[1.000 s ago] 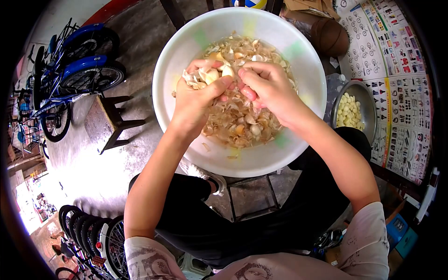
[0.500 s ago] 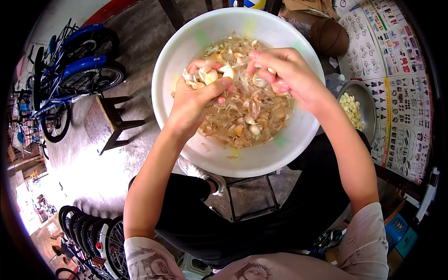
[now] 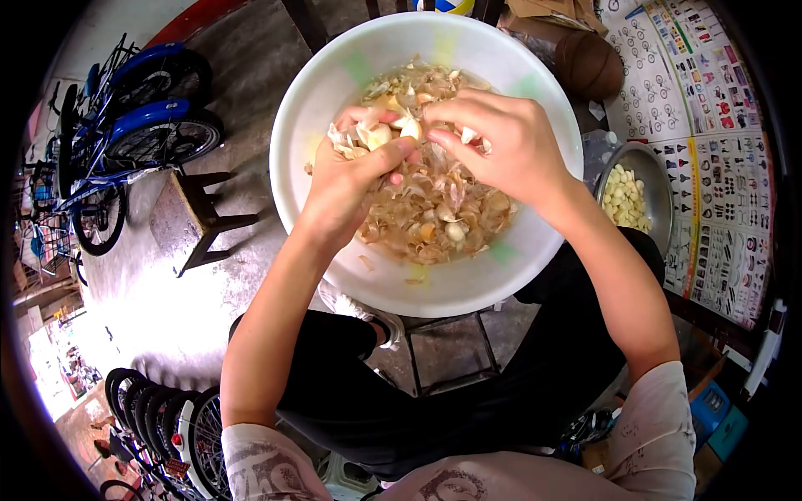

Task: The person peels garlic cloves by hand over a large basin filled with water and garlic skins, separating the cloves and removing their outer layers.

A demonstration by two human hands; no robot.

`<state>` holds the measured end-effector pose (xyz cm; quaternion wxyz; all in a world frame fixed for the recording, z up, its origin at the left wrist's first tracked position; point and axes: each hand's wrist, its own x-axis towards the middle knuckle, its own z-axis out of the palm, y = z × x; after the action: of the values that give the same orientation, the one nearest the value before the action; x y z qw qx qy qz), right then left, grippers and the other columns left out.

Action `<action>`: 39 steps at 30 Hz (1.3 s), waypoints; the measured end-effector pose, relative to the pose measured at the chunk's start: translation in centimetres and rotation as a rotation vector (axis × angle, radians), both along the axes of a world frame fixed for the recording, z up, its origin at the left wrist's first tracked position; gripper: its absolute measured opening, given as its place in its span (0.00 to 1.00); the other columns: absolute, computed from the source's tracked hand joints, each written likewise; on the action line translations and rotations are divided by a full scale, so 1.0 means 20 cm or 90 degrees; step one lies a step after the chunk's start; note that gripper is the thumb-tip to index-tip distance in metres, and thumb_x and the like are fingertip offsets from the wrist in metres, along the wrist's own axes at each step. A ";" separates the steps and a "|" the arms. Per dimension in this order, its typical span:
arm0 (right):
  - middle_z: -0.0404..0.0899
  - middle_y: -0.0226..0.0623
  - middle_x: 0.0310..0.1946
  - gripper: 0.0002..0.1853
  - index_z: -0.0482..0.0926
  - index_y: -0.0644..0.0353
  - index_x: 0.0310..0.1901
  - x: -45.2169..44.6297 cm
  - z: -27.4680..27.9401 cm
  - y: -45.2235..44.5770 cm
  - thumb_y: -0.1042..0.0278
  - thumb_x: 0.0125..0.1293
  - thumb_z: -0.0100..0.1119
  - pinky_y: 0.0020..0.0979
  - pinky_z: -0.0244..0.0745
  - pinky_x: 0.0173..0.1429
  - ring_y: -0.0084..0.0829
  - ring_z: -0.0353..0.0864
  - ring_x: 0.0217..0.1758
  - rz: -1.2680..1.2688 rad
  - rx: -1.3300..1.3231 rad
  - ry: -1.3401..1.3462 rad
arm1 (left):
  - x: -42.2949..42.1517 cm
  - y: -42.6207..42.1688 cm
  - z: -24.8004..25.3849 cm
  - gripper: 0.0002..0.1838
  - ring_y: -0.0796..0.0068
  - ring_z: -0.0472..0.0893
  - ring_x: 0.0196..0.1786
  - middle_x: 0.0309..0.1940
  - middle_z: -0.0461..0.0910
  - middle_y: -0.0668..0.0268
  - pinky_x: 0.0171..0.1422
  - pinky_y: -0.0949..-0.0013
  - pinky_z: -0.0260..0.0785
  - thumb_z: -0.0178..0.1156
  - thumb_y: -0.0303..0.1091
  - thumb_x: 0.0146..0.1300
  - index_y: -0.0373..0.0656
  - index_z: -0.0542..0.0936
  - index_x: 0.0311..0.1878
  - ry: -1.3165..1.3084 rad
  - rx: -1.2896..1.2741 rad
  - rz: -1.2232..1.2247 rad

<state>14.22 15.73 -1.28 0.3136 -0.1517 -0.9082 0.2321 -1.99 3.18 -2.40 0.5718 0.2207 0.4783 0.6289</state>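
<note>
Clove [image 3: 411, 128], long axis pointing roughly forward, sits pinched in my left hand [image 3: 355, 175] over the basin [image 3: 451, 296], just left of my right hand [image 3: 511, 140], fingers curled, grip I cannot tell.

Floor [image 3: 267, 150]: grey, bare-looking concrete, strongly lit at left; it bears a small wooden stool [image 3: 177, 219], bicycles with blue mudguards [image 3: 154, 117] and, lower left, a close row of wheels [image 3: 163, 409]. A dark, thin-barred frame [image 3: 459, 382] stands on it below the wide pale basin [image 3: 455, 290], their contact hidden from view. A light shoe [image 3: 344, 302] rests near the frame, partly under the basin's rim.
</note>
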 end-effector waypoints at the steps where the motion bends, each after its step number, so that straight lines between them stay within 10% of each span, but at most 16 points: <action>1: 0.82 0.31 0.28 0.10 0.83 0.53 0.38 0.00 0.00 0.00 0.62 0.56 0.70 0.33 0.77 0.30 0.35 0.82 0.26 -0.001 0.000 0.000 | 0.00 0.00 0.00 0.17 0.75 0.82 0.39 0.40 0.81 0.60 0.38 0.75 0.72 0.64 0.23 0.62 0.39 0.71 0.52 0.000 0.000 -0.001; 13: 0.77 0.28 0.22 0.04 0.80 0.54 0.29 0.02 0.03 -0.03 0.69 0.52 0.66 0.33 0.72 0.26 0.33 0.80 0.23 0.065 0.003 -0.099 | 0.03 0.02 0.00 0.14 0.82 0.80 0.30 0.32 0.82 0.65 0.29 0.80 0.68 0.68 0.26 0.60 0.41 0.74 0.46 0.148 -0.044 0.091; 19: 0.82 0.37 0.22 0.03 0.84 0.55 0.30 0.06 0.05 0.01 0.67 0.54 0.66 0.37 0.75 0.31 0.40 0.81 0.24 0.129 -0.202 -0.311 | -0.02 0.01 0.01 0.16 0.80 0.79 0.33 0.37 0.80 0.64 0.27 0.81 0.61 0.67 0.27 0.62 0.42 0.71 0.48 -0.034 -0.015 0.131; 23: 0.82 0.42 0.22 0.06 0.87 0.54 0.35 0.07 0.02 0.04 0.63 0.61 0.66 0.37 0.78 0.35 0.41 0.83 0.27 -0.052 0.042 -0.375 | 0.01 0.00 0.01 0.16 0.81 0.80 0.34 0.36 0.81 0.65 0.29 0.81 0.64 0.68 0.27 0.60 0.42 0.71 0.47 0.000 -0.020 0.045; 29: 0.82 0.33 0.22 0.17 0.84 0.55 0.50 0.01 0.07 0.02 0.59 0.62 0.68 0.28 0.73 0.33 0.24 0.81 0.26 0.019 -0.550 0.018 | 0.03 -0.01 0.03 0.16 0.83 0.80 0.40 0.37 0.82 0.68 0.44 0.76 0.73 0.73 0.28 0.53 0.42 0.76 0.40 0.217 0.012 -0.107; 32: 0.83 0.30 0.25 0.16 0.84 0.57 0.49 0.03 0.14 0.02 0.60 0.61 0.68 0.25 0.74 0.35 0.18 0.80 0.28 0.089 -0.433 -0.190 | 0.05 -0.01 0.01 0.15 0.83 0.79 0.41 0.37 0.82 0.69 0.50 0.74 0.72 0.74 0.27 0.50 0.41 0.78 0.39 0.292 0.026 -0.102; 39: 0.85 0.32 0.28 0.08 0.86 0.59 0.41 0.02 0.08 0.00 0.68 0.61 0.67 0.26 0.76 0.34 0.21 0.82 0.27 0.115 -0.148 -0.024 | 0.07 0.01 0.00 0.16 0.82 0.78 0.42 0.37 0.82 0.68 0.50 0.74 0.73 0.74 0.29 0.51 0.39 0.78 0.40 0.288 -0.067 -0.069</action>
<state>14.60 15.65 0.27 0.2546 -0.1093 -0.8908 0.3602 -0.69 3.39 -2.33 0.4941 0.3511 0.6140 0.5056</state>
